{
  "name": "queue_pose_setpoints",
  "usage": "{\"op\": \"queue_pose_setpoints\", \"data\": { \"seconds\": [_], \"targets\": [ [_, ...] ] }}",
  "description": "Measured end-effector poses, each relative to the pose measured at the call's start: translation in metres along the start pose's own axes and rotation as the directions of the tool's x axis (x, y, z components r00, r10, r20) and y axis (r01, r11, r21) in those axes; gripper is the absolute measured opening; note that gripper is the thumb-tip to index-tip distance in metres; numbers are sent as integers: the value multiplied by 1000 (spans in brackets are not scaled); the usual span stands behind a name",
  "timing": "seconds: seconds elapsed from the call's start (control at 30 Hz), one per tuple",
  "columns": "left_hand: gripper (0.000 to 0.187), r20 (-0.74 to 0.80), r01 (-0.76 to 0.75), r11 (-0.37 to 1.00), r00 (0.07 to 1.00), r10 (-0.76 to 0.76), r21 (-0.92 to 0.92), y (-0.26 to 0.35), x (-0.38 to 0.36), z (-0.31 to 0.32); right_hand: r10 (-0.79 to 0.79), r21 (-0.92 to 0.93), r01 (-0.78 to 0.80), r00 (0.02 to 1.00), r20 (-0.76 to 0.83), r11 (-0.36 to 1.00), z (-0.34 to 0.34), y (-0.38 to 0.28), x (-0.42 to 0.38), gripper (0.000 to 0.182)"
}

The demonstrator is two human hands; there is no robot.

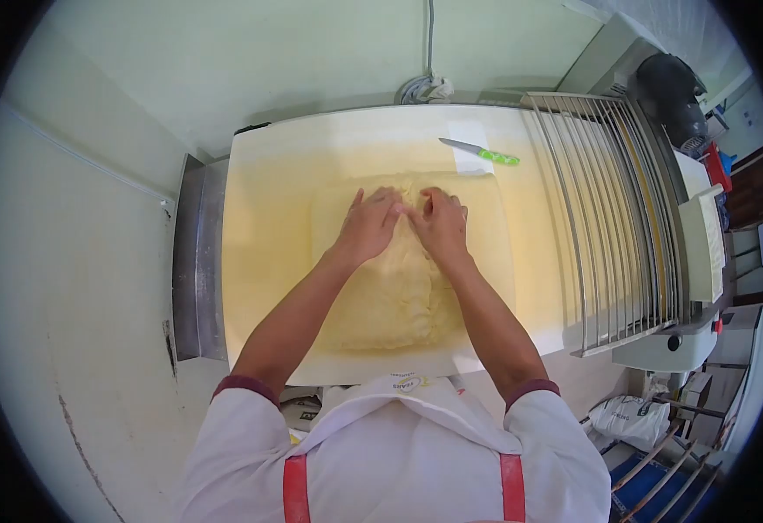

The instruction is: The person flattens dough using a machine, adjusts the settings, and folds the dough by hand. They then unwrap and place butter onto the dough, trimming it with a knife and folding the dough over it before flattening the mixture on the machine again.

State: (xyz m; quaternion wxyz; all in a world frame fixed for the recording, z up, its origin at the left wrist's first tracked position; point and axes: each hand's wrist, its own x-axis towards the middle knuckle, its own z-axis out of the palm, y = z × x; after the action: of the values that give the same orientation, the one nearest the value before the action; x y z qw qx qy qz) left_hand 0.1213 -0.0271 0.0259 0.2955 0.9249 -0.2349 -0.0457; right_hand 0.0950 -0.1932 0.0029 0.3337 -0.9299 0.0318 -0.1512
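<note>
A large pale-yellow slab of dough (381,305) lies on the work surface in front of me, with a crimped, uneven seam running down it toward my body. My left hand (369,225) is on the far part of the dough, its fingers bent and gripping at the seam. Just beside it, my right hand (442,227) has its fingers curled over the same fold, thumbs nearly touching. The fingertips are partly hidden in the dough. Beyond the right hand, a knife with a green handle (499,158) lies on the surface.
The white, yellow-tinted worktop (264,235) has a metal rack of bars (613,227) along its right side. A metal ledge (198,261) borders the left. Behind is a wall with a coiled cable (425,89). A plastic bag (630,420) sits low at the right.
</note>
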Motion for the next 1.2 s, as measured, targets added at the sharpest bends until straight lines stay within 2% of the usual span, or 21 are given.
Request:
{"op": "queue_pose_setpoints", "data": {
  "seconds": [0.07,0.17,0.27,0.37,0.47,0.57,0.67,0.77,0.87,0.93,0.97,1.0,1.03,1.1,1.2],
  "targets": [
    [36,-259,-39,997,966,20,-68,-17,-3,5,35,-102,-44,996,-88,994,9,-5,10,14],
    [28,-407,13,971,907,-112,-240,-35,-13,-22,79,-137,-71,995,59,988,8,1,18,15],
    [23,-422,82,937,877,-229,-339,-52,-31,-45,84,-23,-82,993,81,996,6,5,21,15],
    [22,-355,194,874,858,-372,-446,-54,-34,-50,76,-135,-81,996,-47,988,16,-8,35,14],
    [20,-349,156,895,882,-317,-418,-53,-27,-43,159,-240,-133,983,91,961,21,-4,46,13],
    [19,-337,136,898,895,-292,-419,-53,-24,-42,218,-175,-192,966,143,966,16,-4,49,15],
    [19,-360,59,931,912,-197,-359,-46,-19,-27,272,-216,-245,956,107,945,18,-11,58,16],
    [34,-202,-32,941,979,-39,-336,-20,-11,4,278,-355,-201,943,181,913,23,-3,67,18],
    [59,-56,26,997,998,-22,76,22,-3,32,287,-139,-263,937,197,955,11,10,71,16],
    [69,34,47,986,998,-53,163,29,0,41,299,84,-309,947,115,947,-22,33,92,14],
    [75,82,54,976,994,-73,210,31,1,44,292,149,-298,955,57,943,-36,60,105,20],
    [76,90,55,975,993,-76,217,32,1,46,-11,127,18,998,-54,992,-43,109,121,24],
    [76,97,53,973,992,-77,226,32,1,45,-204,-17,203,979,-12,979,-54,146,134,28],
    [76,95,52,967,992,-78,251,33,8,45,-251,35,249,960,127,968,-57,192,141,28],
    [75,111,48,956,990,-83,290,35,9,45,-186,-66,213,939,290,975,-76,207,134,31]
  ]
}}
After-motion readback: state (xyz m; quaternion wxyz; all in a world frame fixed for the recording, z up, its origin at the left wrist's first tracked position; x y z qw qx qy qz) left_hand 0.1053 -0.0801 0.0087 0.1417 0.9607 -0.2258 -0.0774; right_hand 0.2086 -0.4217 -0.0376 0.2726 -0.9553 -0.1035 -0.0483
